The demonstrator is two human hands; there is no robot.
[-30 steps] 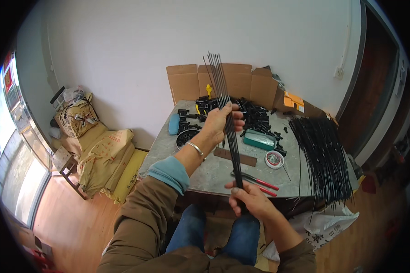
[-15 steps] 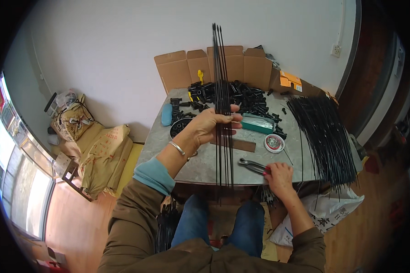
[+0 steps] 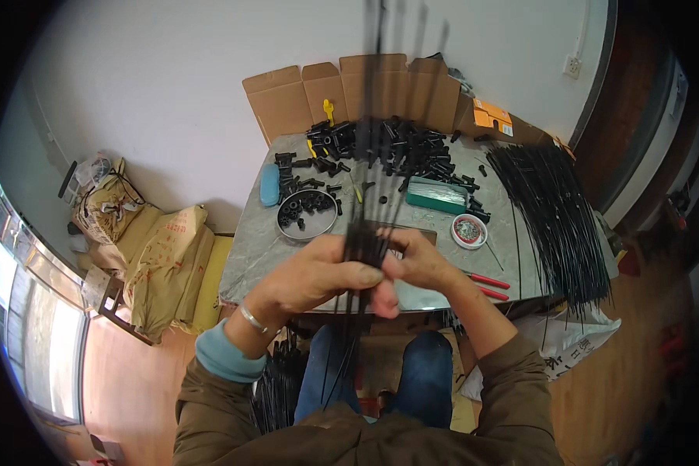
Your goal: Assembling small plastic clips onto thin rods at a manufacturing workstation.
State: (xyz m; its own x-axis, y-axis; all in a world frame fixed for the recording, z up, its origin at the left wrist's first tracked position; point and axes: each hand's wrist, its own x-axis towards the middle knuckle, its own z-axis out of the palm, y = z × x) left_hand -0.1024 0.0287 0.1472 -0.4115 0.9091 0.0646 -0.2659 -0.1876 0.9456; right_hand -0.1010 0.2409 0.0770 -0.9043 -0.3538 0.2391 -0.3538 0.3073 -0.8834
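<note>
Several long, thin black rods (image 3: pixel 351 299) stand nearly upright before me, their upper ends fanned and smeared by motion. My left hand (image 3: pixel 314 273) is closed round the bundle, the thumb lying across it. From the other side my right hand (image 3: pixel 418 262) grips the same rods, its fingertips partly hidden behind them. To the right of that hand lie pliers with red handles (image 3: pixel 489 279); their head is mostly hidden by my hand and forearm.
Black plastic fittings (image 3: pixel 412 147) pile against cardboard flaps (image 3: pixel 373 81). On the table are a round tin (image 3: pixel 309 233), a blue case (image 3: pixel 269 185), a green box (image 3: pixel 435 196) and a small white tub (image 3: pixel 468 231). A large black rod bundle (image 3: pixel 555 225) overhangs the right edge.
My right hand has left the pliers and come over to the rods. The left hand has lowered towards me with the bundle, and the rods have fanned out at the top.
</note>
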